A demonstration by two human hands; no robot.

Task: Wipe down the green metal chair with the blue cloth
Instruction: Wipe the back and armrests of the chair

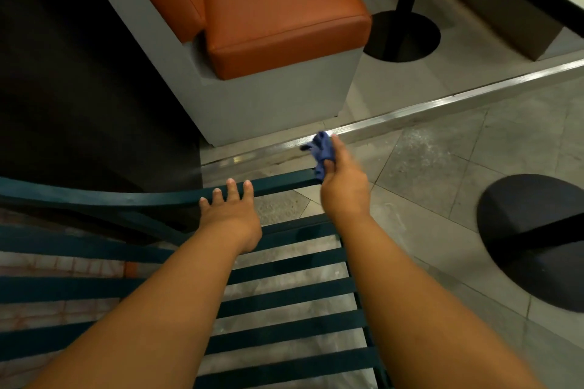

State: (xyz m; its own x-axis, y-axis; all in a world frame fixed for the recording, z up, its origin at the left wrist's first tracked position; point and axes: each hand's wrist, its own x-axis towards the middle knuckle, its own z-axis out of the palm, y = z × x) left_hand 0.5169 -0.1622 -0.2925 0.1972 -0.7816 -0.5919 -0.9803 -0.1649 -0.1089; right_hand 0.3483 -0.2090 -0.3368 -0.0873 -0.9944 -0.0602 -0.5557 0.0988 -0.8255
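Both my forearms reach out over the slatted seat of the green metal chair [284,297], which fills the lower part of the view right below me, its dark green slats running across with floor showing between them. At the far edge, my left hand [229,215] lies on the chair's top rail, fingers straight and spread over it; I judge it is there to steady the frame while the other hand works. My right hand [344,186] pinches the blue cloth [323,151] between thumb and fingers, bunched up, at the right end of that same rail, the cloth's lower fold touching or just above the metal; motion blur keeps me from saying which. That corner looks like the spot being wiped, and the seat slats seem untouched so far.

Beyond the rail stands a grey booth base with an orange cushion [281,9], close enough to crowd a reach behind the chair. A black round table foot [534,240] sits on the tiled floor to my right, another farther off.
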